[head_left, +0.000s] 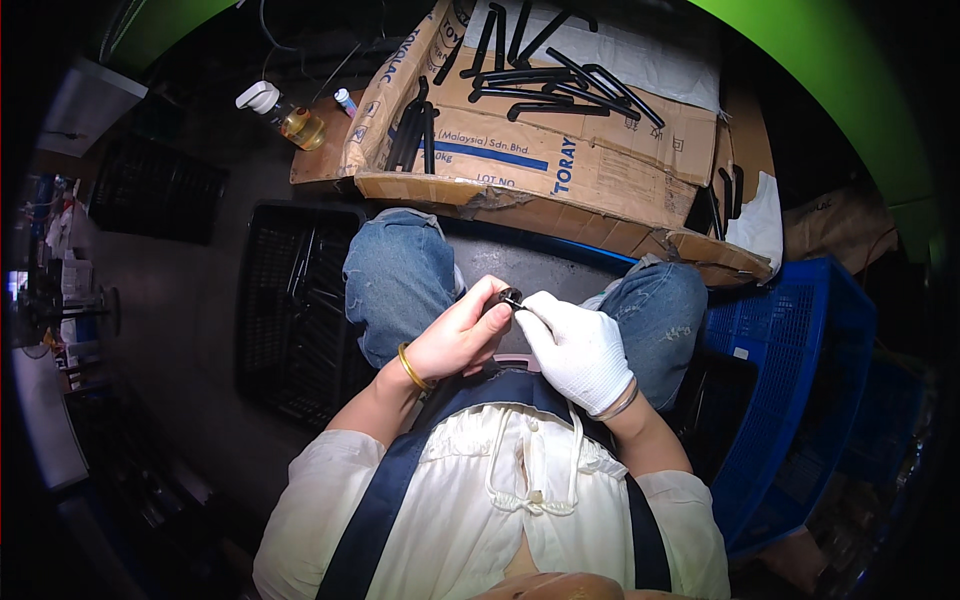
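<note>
My bare left hand (455,345) is closed around a black part whose rounded end (510,296) pokes up beyond the thumb. The rest of that part is hidden by my fingers. Against this end, my right hand (582,352), in a white knit glove, is pinched closed. A thin, shiny sliver shows at its fingertips, too small to name. Both hands meet in front of my lap, between my knees. Beyond them, several long black bent-end handles (530,78) lie loosely on a cardboard box (610,165).
More black parts stand in the box's left corner. A spray bottle (290,118) with yellowish liquid is left of the box. On the floor at left sits a black crate (262,300) holding dark parts. Blue plastic crates (785,400) are at my right.
</note>
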